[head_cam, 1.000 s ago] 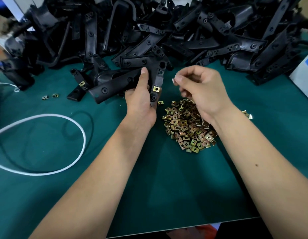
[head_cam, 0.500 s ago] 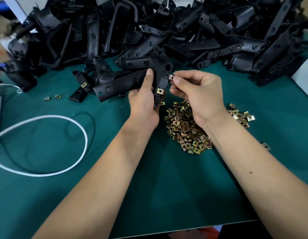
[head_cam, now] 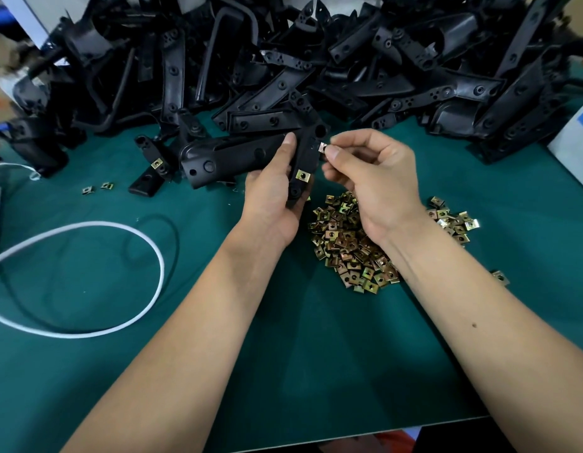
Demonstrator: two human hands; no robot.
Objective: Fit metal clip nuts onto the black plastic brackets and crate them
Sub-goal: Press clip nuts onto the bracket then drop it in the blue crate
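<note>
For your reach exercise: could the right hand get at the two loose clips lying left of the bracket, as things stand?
Probably not easily: the right hand pinches a clip, and the left hand holding the bracket lies between it and the two loose clips.

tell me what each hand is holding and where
Left hand grips the black bracket around its middle; right hand pinches a clip nut at the bracket's edge.

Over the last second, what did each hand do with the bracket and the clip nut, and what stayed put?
The right hand carried a pinched clip nut leftward from a gap away up to the edge of the bracket, where it now touches. The left hand kept gripping the bracket, lifting it slightly. Unchanged: the fitted nut, the nut pile and the cord.
</note>
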